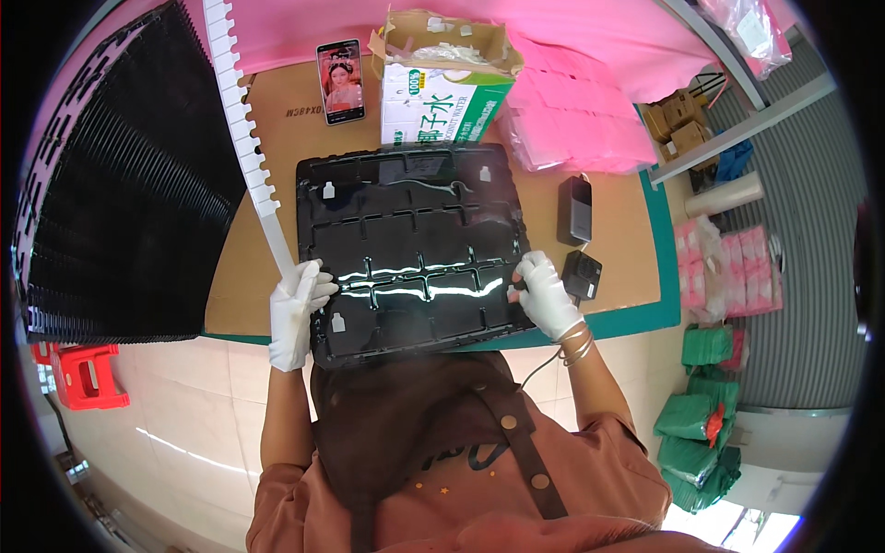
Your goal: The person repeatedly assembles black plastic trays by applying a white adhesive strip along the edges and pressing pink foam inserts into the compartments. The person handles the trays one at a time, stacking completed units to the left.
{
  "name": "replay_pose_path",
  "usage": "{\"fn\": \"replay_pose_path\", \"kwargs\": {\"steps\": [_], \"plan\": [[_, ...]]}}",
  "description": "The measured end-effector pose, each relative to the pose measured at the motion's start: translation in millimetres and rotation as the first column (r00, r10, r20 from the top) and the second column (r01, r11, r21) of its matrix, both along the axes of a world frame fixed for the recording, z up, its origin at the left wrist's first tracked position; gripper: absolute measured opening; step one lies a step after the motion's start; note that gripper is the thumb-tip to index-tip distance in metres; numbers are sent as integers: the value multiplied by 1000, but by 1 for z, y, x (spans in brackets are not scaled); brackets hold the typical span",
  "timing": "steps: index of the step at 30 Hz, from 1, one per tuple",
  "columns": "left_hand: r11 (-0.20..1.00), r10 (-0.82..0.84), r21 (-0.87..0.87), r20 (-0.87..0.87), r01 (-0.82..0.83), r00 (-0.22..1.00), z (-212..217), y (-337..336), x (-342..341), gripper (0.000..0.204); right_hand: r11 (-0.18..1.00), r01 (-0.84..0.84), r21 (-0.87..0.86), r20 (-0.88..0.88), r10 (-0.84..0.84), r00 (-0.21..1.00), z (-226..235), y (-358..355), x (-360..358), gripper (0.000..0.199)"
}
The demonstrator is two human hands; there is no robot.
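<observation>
A glossy black plastic tray with moulded ribs lies before me. Small white stickers are stuck near three of its corners. My left hand, in a white glove, is closed on the lower end of a long white strip of stickers at the tray's left edge. The strip's lower part is bare backing. My right hand, gloved but with bare thumb and fingertips, bends over the tray's lower right corner. Its fingertips are drawn together there; anything between them is too small to make out.
A tall stack of black trays stands at the left. Behind lie a phone, an open carton and pink packages. A power bank and a small black box sit at right; a red stool stands lower left.
</observation>
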State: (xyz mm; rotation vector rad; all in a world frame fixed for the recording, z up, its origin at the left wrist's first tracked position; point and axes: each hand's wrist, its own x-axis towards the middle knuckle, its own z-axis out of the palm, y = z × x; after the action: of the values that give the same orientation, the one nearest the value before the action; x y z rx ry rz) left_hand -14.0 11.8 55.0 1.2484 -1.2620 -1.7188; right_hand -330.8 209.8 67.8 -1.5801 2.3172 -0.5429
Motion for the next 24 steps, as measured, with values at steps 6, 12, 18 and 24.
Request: {"fn": "replay_pose_path", "kwargs": {"steps": [6,12,18,24], "plan": [[999,33,2,-4,-33,999,-2,3,-2,34,997,-82,9,-32,82,996,9,4,-2,28],[1000,27,3,3,-27,1000,-5,2,-1,34,993,-106,47,58,103,993,11,4,-11,26],[999,39,-9,11,-39,999,-2,4,-2,35,996,-78,45,5,78,997,0,0,-9,21],[999,40,-24,22,-39,999,-4,4,-2,35,997,-80,1,1,80,997,5,0,-7,17]]}}
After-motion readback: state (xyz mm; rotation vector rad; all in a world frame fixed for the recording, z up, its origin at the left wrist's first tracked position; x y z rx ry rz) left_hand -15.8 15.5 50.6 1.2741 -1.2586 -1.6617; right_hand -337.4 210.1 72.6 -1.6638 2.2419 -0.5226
